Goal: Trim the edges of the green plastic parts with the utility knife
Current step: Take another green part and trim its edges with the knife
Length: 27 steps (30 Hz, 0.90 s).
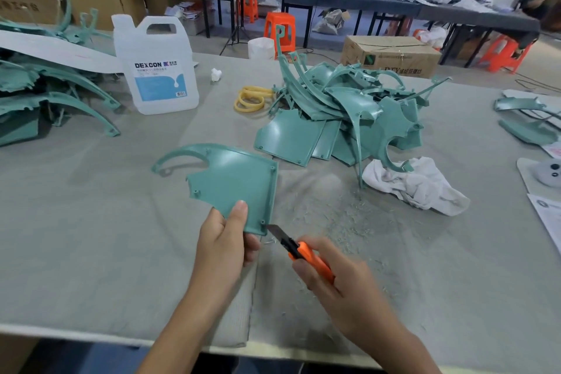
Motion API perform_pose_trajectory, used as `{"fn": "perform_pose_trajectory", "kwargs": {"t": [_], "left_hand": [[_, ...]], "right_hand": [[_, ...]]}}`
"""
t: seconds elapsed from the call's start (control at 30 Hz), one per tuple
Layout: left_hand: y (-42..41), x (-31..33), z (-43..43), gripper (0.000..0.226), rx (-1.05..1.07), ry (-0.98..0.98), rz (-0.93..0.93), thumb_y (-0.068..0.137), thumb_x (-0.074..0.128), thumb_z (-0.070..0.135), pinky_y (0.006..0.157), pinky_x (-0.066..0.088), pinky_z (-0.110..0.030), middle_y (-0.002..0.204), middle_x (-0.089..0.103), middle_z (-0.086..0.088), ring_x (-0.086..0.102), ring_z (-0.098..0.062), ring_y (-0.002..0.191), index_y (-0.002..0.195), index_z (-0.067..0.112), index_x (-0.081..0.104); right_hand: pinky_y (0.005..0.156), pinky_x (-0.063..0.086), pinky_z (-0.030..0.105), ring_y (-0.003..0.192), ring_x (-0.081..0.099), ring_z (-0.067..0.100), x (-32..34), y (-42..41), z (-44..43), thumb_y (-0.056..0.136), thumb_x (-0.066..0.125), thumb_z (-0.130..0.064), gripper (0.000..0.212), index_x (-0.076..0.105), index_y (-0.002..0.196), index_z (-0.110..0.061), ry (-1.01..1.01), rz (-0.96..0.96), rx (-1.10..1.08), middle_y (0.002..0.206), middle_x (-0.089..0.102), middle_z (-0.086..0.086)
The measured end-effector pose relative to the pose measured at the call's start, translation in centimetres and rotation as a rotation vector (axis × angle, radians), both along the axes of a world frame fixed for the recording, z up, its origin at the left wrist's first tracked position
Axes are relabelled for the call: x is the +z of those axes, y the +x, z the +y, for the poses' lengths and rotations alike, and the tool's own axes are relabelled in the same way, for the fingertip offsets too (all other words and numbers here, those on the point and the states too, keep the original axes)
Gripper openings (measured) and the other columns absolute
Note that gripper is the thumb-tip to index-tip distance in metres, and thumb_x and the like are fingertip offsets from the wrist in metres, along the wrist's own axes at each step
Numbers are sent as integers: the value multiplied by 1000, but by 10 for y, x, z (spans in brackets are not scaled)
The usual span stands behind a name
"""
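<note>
Far left of the flat green plastic panel with a curved arm [230, 182], a stack of similar green parts [45, 100] lies on the grey cloth-covered table [91, 237]. A clear plastic jug with a blue label [158, 70] stands beyond the panel, up and to its left.

The left hand [224, 240] pinches the panel's near edge and holds it above the table, thumb flat on its face and the other fingers curled behind.

Just right of the panel's near corner is the orange-handled utility knife [300, 252], its blade tip touching that corner. The right hand [337, 279] has its fingers wrapped round the handle.

Beyond and right of the panel sits a heap of green plastic parts [343, 112], with a crumpled white rag [416, 185] at its near side and fine shavings [334, 215] between rag and panel.

The step looks like the start of a trimming pass along the panel's right edge. Next, the blade likely needs a shallow angle and a steady draw away from the gripping thumb.
</note>
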<state>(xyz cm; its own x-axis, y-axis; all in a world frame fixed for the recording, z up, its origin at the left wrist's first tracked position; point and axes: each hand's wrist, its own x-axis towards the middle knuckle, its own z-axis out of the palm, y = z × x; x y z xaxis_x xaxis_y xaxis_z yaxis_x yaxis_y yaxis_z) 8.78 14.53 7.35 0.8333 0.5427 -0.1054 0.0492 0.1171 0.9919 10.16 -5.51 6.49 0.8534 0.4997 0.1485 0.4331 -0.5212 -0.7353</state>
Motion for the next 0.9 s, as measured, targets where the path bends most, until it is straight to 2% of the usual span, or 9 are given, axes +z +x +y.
{"fn": "perform_pose_trajectory", "kwargs": {"t": [0.13, 0.23, 0.37, 0.5, 0.6, 0.67, 0.77, 0.83, 0.9], "left_hand": [[-4, 8, 0, 25, -12, -51, 4, 104, 51, 29, 37, 37, -19, 49, 54, 0, 47, -9, 40, 85, 11, 51], [-6, 14, 0, 24, -7, -84, -1, 103, 52, 29, 36, 36, -20, 50, 52, 0, 45, -9, 40, 86, 12, 51], [-7, 18, 5, 24, -14, -65, 5, 103, 53, 28, 36, 35, -21, 49, 52, -1, 43, -10, 39, 85, 11, 51], [-16, 21, 5, 22, -130, -104, -3, 103, 53, 24, 35, 31, -20, 46, 47, -4, 39, -11, 37, 89, 6, 53], [-27, 25, 8, 22, -223, -110, -43, 101, 54, 25, 35, 30, -20, 47, 45, -6, 38, -10, 37, 82, 21, 64], [-33, 31, 11, 28, -268, -124, -75, 96, 57, 30, 35, 30, -20, 47, 44, -7, 36, -11, 37, 70, 31, 66], [-39, 41, 15, 17, -292, -151, -111, 88, 66, 37, 35, 30, -20, 45, 43, -8, 35, -13, 36, 72, 31, 69], [-38, 43, 15, 14, -255, -139, -111, 86, 67, 38, 35, 30, -20, 45, 43, -8, 35, -13, 36, 75, 29, 68], [-35, 43, 17, 18, -181, -198, -116, 82, 63, 36, 34, 28, -19, 45, 41, -8, 33, -13, 35, 80, 18, 63]], "right_hand": [[56, 46, 33, 56, 54, 13, 5, 2, 1, 93, 34, -77, 39, 48, 118, -51, -68, -63, 2, 69, 59, -11], [58, 46, 33, 58, 53, 13, 9, 2, 2, 93, 33, -76, 41, 48, 118, -48, -88, -86, 16, 69, 57, -16], [58, 46, 35, 58, 53, 14, 14, 4, 4, 91, 29, -80, 46, 50, 116, -48, -90, -97, 30, 69, 57, -11], [48, 51, 29, 52, 58, 13, 22, 26, 7, 95, 37, -67, 38, 56, 115, -40, -61, -107, 12, 66, 61, -7], [45, 47, 21, 52, 60, 12, 28, 56, 9, 93, 39, -65, 38, 56, 115, -39, -68, -142, -51, 65, 63, -5], [48, 50, 24, 51, 60, 10, 30, 75, 10, 95, 41, -63, 37, 56, 119, -38, -99, -152, -89, 66, 63, -6], [60, 55, 35, 60, 64, 15, 29, 95, 9, 100, 46, -55, 32, 58, 122, -35, -192, -143, -150, 71, 65, -6], [64, 57, 47, 62, 64, 20, 26, 93, 7, 101, 49, -53, 23, 59, 116, -39, -93, -92, -177, 70, 66, -2], [57, 58, 42, 57, 63, 13, 25, 78, 7, 99, 50, -55, 16, 56, 109, -45, 46, -86, -142, 73, 67, -6]]}}
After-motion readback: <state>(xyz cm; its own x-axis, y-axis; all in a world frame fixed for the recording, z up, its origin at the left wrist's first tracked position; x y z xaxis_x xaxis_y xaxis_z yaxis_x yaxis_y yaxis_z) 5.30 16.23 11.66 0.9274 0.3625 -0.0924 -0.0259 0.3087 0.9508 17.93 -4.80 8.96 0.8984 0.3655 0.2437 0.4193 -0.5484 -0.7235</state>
